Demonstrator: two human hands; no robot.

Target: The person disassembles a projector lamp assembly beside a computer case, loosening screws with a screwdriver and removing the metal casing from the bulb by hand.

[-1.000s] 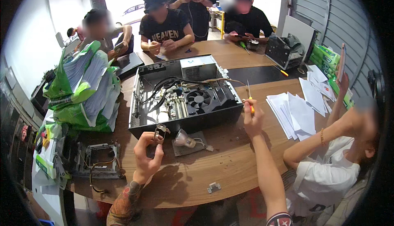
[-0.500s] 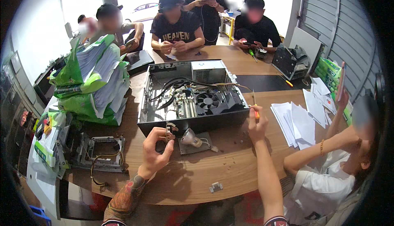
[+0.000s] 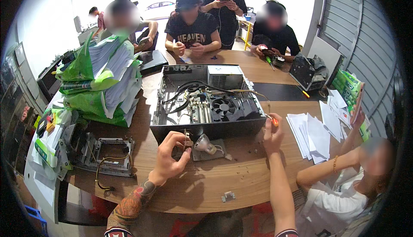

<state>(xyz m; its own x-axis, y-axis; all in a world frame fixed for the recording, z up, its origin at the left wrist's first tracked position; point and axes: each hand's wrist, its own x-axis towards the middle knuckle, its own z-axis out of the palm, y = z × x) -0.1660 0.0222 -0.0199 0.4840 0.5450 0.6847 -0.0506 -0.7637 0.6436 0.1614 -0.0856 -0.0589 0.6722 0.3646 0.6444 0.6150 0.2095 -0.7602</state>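
Observation:
An open computer case (image 3: 206,129) lies on the table in front of me, with a black fan (image 3: 224,107) and bundled cables inside. At its near left side my left hand (image 3: 168,156) pinches a small metal bracket (image 3: 188,141) between thumb and fingers. My right hand (image 3: 273,139) is closed around a screwdriver (image 3: 275,121) with an orange-yellow handle, beside the case's near right corner. The tip of the screwdriver is hard to make out. Between my hands, a reflector lamp (image 3: 204,144) rests on a grey plate (image 3: 220,152), close to the case.
A grey metal frame (image 3: 112,168) with a cable sits at left, near green packs of paper (image 3: 92,100). Another small metal piece (image 3: 228,196) lies near the front edge. White paper sheets (image 3: 303,133) and a seated person (image 3: 340,189) are at right. Several people sit or stand across the table.
The whole view has shifted, so the table's contents appear slightly further right. The screwdriver has tilted in my right hand. Both hands keep their grip.

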